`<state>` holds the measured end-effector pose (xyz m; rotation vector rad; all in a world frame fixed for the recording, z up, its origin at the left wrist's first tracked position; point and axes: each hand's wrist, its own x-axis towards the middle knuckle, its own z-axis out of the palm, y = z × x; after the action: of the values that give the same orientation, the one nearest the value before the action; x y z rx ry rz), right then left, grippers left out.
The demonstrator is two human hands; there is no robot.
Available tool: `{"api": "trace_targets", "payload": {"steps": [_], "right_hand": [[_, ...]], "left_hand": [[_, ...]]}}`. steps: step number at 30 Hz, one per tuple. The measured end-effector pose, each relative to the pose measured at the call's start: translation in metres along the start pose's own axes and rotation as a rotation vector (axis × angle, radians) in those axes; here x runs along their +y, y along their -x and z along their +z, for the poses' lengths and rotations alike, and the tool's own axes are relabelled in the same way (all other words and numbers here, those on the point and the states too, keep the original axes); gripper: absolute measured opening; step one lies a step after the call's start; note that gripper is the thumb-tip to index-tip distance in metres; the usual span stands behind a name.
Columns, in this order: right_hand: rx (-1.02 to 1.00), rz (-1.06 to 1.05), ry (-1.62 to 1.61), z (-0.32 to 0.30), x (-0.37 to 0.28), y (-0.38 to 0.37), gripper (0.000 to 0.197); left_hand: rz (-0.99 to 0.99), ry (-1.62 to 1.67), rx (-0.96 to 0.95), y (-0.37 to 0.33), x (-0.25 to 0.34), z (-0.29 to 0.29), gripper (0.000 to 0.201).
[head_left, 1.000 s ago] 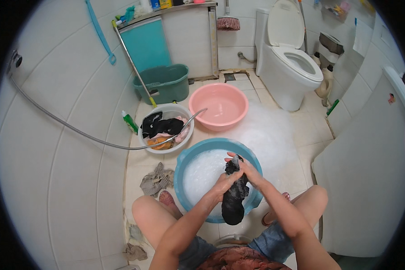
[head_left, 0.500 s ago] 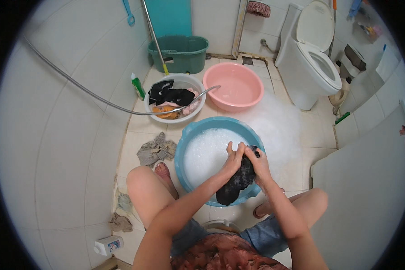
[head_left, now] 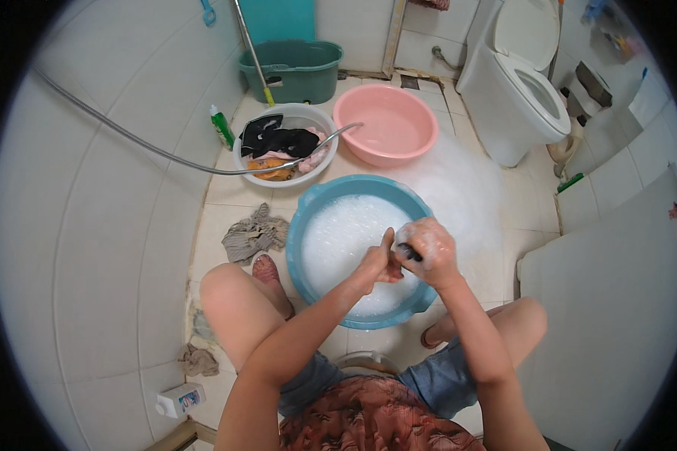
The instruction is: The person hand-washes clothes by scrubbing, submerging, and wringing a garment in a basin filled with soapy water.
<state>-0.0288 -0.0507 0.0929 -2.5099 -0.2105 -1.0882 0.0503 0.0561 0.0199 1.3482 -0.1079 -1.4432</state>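
Over the blue basin [head_left: 297, 255] of white suds, both hands are at work on a wet black sock [head_left: 409, 252]. My right hand [head_left: 432, 248] is closed in a fist round the bunched sock, with foam on its knuckles. Pressed close beside it, my left hand [head_left: 377, 264] has its thumb raised and its fingers curled against the sock's lower part. Only small dark bits of the sock show between the hands; the fingers cover the rest.
Beyond stand a white basin [head_left: 242, 167] of clothes, a pink basin [head_left: 387, 135] and a green bucket [head_left: 301, 75]. A shower hose [head_left: 150, 152] arcs across from the left. A striped cloth [head_left: 252, 234] lies on the floor. A toilet [head_left: 508, 105] stands far right.
The sock hung stretched out between both hands; now it is bunched up inside them. My right hand has turned over and closed round it. The view has shifted slightly.
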Motion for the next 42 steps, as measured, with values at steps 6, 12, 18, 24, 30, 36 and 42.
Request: {"api": "trace_targets", "payload": {"steps": [6,12,18,24,30,36,42], "right_hand": [[-0.037,-0.185,-0.087,0.007,-0.011,0.002,0.028],[0.417,0.626,-0.388,0.019,-0.035,-0.006,0.016],[0.745,1.176,-1.154,0.032,-0.002,-0.006,0.013],[0.244,0.459,-0.079,0.032,-0.016,-0.002,0.023],[-0.141,0.356,-0.131,0.016,-0.02,-0.004,0.05],[-0.442,0.778,-0.309,0.009,0.002,0.01,0.067],[-0.506,0.749,-0.765,0.009,0.007,0.009,0.049]], "left_hand": [[-0.099,0.677,-0.339,0.027,0.02,0.02,0.063],[0.263,0.955,-0.244,0.007,0.03,0.012,0.021],[0.642,0.743,0.098,0.002,0.041,0.021,0.013],[0.512,0.788,0.146,-0.004,0.041,0.002,0.009],[0.518,0.704,-0.115,0.004,0.047,-0.004,0.011],[0.388,0.665,0.084,0.009,0.042,0.012,0.015],[0.597,0.134,0.232,0.021,0.044,0.009,0.034]]}}
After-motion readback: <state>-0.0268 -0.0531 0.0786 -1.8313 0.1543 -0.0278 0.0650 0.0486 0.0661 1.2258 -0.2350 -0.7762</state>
